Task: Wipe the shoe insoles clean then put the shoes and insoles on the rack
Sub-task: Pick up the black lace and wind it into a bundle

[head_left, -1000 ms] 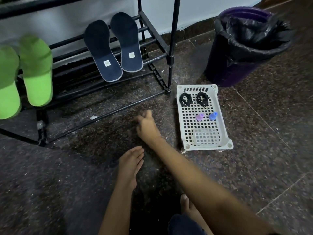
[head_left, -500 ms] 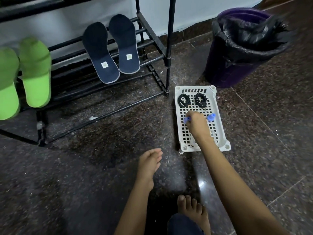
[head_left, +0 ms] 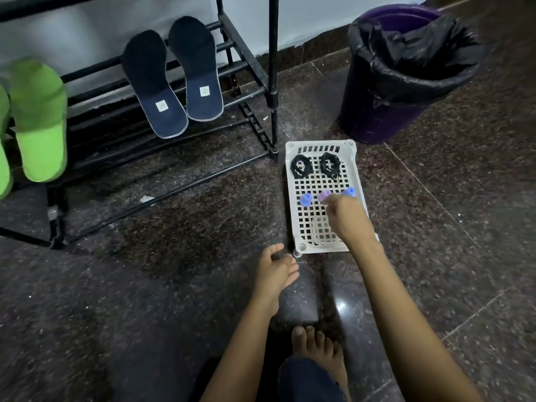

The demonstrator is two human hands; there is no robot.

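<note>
Two dark blue insoles (head_left: 153, 85) (head_left: 197, 71) lean side by side on the lower bars of the black shoe rack (head_left: 272, 82). A pair of green shoes (head_left: 39, 120) sits on the same rack at the far left. My right hand (head_left: 348, 219) reaches over the white basket (head_left: 290, 181), fingertips curled down on a small purple piece (head_left: 325, 194). My left hand (head_left: 275, 271) hovers relaxed, holding nothing, above the floor by the basket's near left corner.
In the basket lie two coiled black laces (head_left: 301, 166), two small blue pieces (head_left: 305, 199) (head_left: 349, 192) and a clear container (head_left: 322, 233). A purple bin (head_left: 406, 76) with a black liner stands behind it. My bare foot (head_left: 316, 346) rests on the dark stone floor.
My right hand moved from the floor to the basket, set a blue piece down on its left side, then shifted right onto the purple piece. My left hand drifted right toward the basket.
</note>
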